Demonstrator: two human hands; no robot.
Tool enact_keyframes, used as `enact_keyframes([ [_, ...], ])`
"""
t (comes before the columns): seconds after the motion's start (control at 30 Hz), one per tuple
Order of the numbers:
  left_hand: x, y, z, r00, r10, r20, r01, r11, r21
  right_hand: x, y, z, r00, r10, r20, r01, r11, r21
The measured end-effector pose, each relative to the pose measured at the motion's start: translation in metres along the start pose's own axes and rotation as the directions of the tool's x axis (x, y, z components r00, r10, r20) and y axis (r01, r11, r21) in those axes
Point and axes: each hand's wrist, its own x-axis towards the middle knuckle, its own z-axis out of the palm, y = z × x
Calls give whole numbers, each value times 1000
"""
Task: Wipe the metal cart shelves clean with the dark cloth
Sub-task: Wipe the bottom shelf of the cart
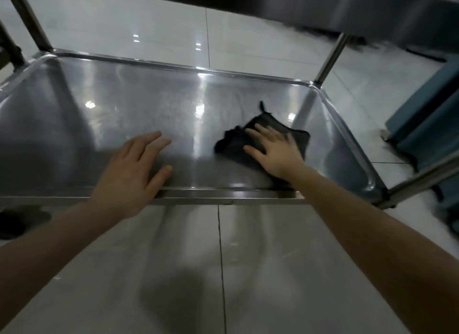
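right hand (pixel 275 152) fingers spread atop dark cloth (pixel 229 145) | left hand (pixel 134 169) spread, seemingly on shelf (pixel 111 102)

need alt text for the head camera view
A person's right hand presses a dark cloth flat on a steel cart shelf, while the left hand lies open over the shelf's near edge. Pale tiled floor shows around the cart.

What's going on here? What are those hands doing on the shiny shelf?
A person is wiping a metal cart shelf. The right hand presses a dark cloth flat on the right side of the shelf, fingers spread. The left hand is open at the shelf's near edge and holds nothing.
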Motion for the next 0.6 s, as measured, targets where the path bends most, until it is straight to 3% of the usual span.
enact_keyframes([
  [0.13, -9, 4, -2, 990, 75, 115, -77, 997, 15, -58, 122, -24, 907, 422, 10, -422, 907, -22],
  [0.23, -14, 4, 0, 976, 143, 164, -146, 989, 10, -92, 136, -22, 883, 467, 46, -463, 883, -75],
  [0.37, -9, 13, 7, 978, 151, 141, -146, 988, -44, -96, 65, -15, 940, 339, 25, -339, 941, -20],
  [0.47, -2, 21, 9, 991, 97, 95, -91, 994, -68, -73, -26, -2, 993, 110, 41, -109, 994, -17],
  [0.6, 8, 20, 4, 988, 135, 76, -128, 987, -96, -46, -103, 12, 986, -132, 99, 133, 991, 5],
])
